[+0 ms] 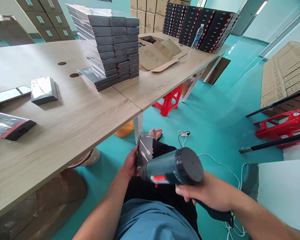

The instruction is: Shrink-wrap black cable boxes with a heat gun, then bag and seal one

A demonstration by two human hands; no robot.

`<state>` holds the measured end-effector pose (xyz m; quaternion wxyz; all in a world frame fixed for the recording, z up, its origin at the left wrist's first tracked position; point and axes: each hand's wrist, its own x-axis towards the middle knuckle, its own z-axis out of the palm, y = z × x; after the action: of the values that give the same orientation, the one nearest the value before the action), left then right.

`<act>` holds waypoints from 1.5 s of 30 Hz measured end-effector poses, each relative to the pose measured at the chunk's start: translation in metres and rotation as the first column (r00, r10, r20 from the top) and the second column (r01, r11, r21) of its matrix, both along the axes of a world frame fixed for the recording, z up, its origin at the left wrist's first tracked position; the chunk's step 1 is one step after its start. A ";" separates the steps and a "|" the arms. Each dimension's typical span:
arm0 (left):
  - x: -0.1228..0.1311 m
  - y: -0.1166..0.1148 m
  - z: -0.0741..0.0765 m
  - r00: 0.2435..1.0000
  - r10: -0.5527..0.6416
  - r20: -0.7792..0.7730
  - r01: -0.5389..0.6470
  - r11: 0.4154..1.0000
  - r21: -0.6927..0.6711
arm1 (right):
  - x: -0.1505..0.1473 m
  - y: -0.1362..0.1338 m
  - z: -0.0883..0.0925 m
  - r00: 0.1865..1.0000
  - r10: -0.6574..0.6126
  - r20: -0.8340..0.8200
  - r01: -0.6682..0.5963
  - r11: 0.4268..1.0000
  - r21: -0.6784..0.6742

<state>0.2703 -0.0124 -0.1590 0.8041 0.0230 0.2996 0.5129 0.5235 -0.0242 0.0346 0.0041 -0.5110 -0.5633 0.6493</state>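
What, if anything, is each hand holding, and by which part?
The left hand holds the black cable box by its left edge; the right hand grips the heat gun by its handle.

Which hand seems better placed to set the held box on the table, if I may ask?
Probably the left hand: it holds the box and is nearer the table, while the right hand grips the heat gun.
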 end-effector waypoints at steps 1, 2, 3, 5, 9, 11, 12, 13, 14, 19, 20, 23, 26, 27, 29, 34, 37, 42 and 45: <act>0.000 -0.001 0.001 1.000 -0.007 0.010 0.007 1.000 -0.012 | 0.000 0.002 0.000 0.998 -0.062 -0.009 0.062 0.997 0.053; -0.001 -0.001 0.003 1.000 -0.015 0.019 0.015 1.000 -0.024 | 0.000 0.004 0.000 0.990 -0.136 -0.029 0.139 0.984 0.109; -0.001 -0.002 0.004 0.999 -0.030 0.026 0.031 0.999 -0.036 | -0.001 0.007 0.000 0.979 -0.195 -0.051 0.201 0.968 0.152; -0.002 -0.003 0.005 0.998 -0.052 0.019 0.053 0.997 -0.060 | -0.003 0.009 0.001 0.975 -0.205 -0.084 0.216 0.963 0.162; -0.001 -0.003 0.002 0.999 0.004 -0.046 -0.008 0.996 -0.092 | -0.011 0.008 0.003 0.983 -0.079 -0.163 0.088 0.995 0.049; -0.002 -0.003 0.001 0.999 -0.010 -0.045 0.006 0.997 -0.071 | -0.013 0.014 0.002 0.970 -0.159 -0.182 0.181 0.977 0.114; -0.002 -0.003 0.000 0.999 -0.030 -0.037 0.028 0.998 -0.055 | -0.013 0.020 0.002 0.962 -0.210 -0.175 0.239 0.958 0.161; -0.003 -0.004 0.001 0.999 -0.047 -0.028 0.046 0.998 -0.037 | -0.011 0.026 0.001 0.955 -0.252 -0.159 0.281 0.939 0.199; -0.004 -0.004 0.002 0.998 -0.057 -0.020 0.057 0.998 -0.018 | -0.008 0.033 0.000 0.951 -0.277 -0.140 0.303 0.927 0.220; -0.012 0.000 0.003 1.000 -0.025 -0.005 0.025 0.999 0.020 | 0.012 0.042 -0.010 0.961 -0.261 -0.090 0.272 0.949 0.156; -0.013 0.001 0.003 1.000 -0.012 -0.013 0.012 1.000 0.009 | 0.014 0.037 -0.013 0.965 -0.248 -0.086 0.258 0.957 0.132; -0.014 0.006 0.004 0.999 0.032 -0.035 -0.033 0.999 -0.015 | 0.018 0.019 -0.021 0.984 -0.163 -0.075 0.167 0.985 0.050; -0.015 0.009 0.008 0.999 0.043 -0.012 -0.043 0.999 0.003 | 0.018 0.004 -0.028 0.996 -0.075 -0.046 0.074 0.997 -0.028; -0.016 0.010 0.009 0.999 0.043 -0.008 -0.043 0.999 0.004 | 0.018 0.002 -0.030 0.996 -0.074 -0.041 0.072 0.997 -0.032; -0.016 0.011 0.012 0.998 0.062 -0.025 -0.062 0.998 -0.008 | 0.016 0.003 -0.032 0.989 -0.131 -0.070 0.131 0.991 -0.003; -0.018 0.012 0.017 0.996 0.076 -0.037 -0.077 0.997 -0.023 | 0.012 0.006 -0.033 0.988 -0.138 -0.070 0.139 0.990 0.009; -0.020 0.010 0.016 0.997 0.079 -0.003 -0.079 0.997 -0.008 | 0.017 0.000 -0.035 0.999 -0.038 -0.039 0.035 0.995 -0.091; -0.020 0.014 0.000 0.965 0.245 -0.092 -0.249 0.968 -0.038 | 0.029 -0.017 -0.043 0.903 -0.386 -0.189 0.362 0.920 -0.152; -0.020 0.019 -0.012 0.897 0.430 -0.108 -0.441 0.890 -0.118 | 0.026 -0.029 -0.048 0.862 -0.455 -0.223 0.415 0.887 -0.203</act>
<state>0.2500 0.0067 -0.1711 0.6559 -0.0808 0.3636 0.6565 0.5491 -0.0532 -0.0135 0.1878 -0.5327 -0.3776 0.7338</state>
